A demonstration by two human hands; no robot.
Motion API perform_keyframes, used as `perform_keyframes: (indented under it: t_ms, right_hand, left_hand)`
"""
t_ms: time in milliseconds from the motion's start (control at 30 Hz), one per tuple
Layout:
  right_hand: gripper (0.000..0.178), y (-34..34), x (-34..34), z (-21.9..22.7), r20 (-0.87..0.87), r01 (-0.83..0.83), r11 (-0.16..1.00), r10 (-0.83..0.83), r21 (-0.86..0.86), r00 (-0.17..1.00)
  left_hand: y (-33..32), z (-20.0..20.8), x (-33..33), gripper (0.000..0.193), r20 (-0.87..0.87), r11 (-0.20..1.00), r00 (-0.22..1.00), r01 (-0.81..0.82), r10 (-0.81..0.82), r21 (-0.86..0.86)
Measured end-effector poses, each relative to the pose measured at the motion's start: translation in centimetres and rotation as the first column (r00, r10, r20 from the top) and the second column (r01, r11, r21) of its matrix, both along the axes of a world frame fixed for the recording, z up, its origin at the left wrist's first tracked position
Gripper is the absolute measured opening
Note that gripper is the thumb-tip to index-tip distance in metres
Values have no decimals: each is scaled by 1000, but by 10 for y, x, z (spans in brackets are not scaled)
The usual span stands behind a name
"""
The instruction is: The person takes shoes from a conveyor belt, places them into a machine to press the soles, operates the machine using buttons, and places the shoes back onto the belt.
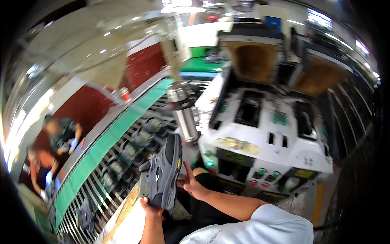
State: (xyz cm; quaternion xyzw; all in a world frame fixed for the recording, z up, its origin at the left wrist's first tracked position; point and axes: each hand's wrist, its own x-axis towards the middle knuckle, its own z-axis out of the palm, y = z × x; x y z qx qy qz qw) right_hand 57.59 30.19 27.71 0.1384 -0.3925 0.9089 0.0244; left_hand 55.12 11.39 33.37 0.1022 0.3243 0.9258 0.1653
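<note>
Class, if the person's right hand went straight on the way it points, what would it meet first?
Most likely the grey shoe, at its sole; the right hand may already be touching it.

We look from wearer's head, down and ahead through wide fisheye. Left hand [152,208] and right hand [193,185] near us, lower middle; pale shirt [260,227] closer, bottom edge; roller conveyor [94,188], left, and white machine [295,156], right, reach farther off.

Over on the left runs a roller conveyor [98,194] with a row of shoes [131,151] on it and two people [63,132] beyond, the machine [256,135] stands right, and the held shoe [163,175] is between.
</note>
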Motion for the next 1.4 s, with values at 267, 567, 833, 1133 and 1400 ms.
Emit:
perform_keyframes:
  t_ms: [267, 567, 833, 1133, 1400]
  right_hand:
    - [83, 195, 127, 60, 115, 823, 553, -816, -131, 567]
    - [94, 448, 267, 157, -225, 847, -170, -972, 503, -62]
    - [96, 569, 229, 192, -246, -128, -220, -938, 967, -243]
    - [86, 578, 216, 152, -120, -417, -58, -985, 907, -125]
    - [47, 485, 298, 89, -775, -138, -815, -578, 562, 255]
  left_hand:
    - [222, -10, 24, 49, -134, 664, 656, 697, -743, -272]
    - [260, -207, 43, 23, -269, 258, 386, -81, -882, -963]
    - [282, -265, 20, 22, -137, 175, 503, 29, -854, -984]
    - [286, -252, 22, 26, 26, 180, 539, 326, -842, -928]
    - [292, -208, 50, 30, 11, -28, 432, -34, -902, -999]
